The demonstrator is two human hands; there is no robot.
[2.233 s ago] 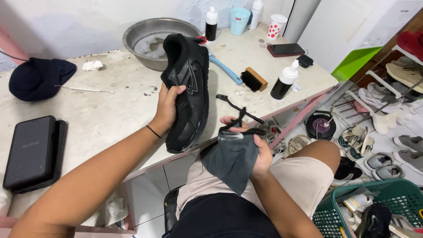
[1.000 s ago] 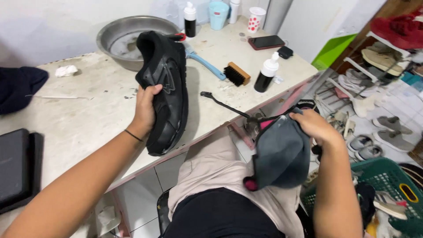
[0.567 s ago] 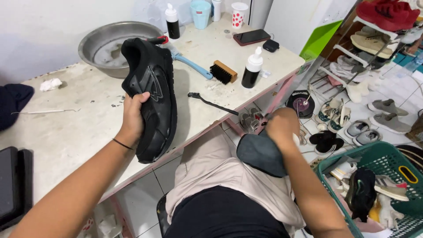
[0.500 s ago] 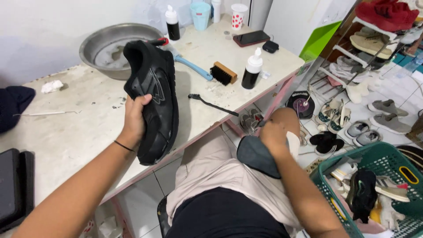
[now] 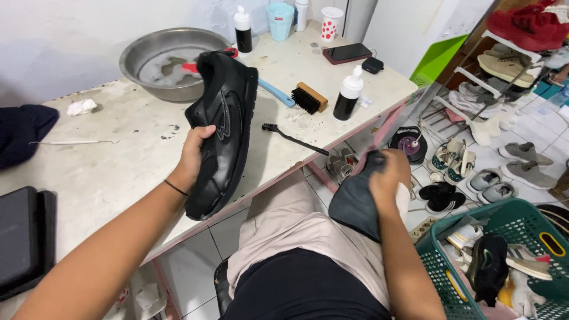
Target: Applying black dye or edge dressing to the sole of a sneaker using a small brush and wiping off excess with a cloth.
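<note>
Now left hand wrapped round the side of a black leather sneaker, tilted sole-down over the counter; right hand bunched around a dark grey cloth over the lap. Sneaker likely light, fairly stiff, slick-skinned; firmest hold probably mid-body; cloth limp

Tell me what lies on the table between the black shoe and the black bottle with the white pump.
In the head view, between the black shoe and the black bottle lie a wooden brush and a thin black brush.
</note>
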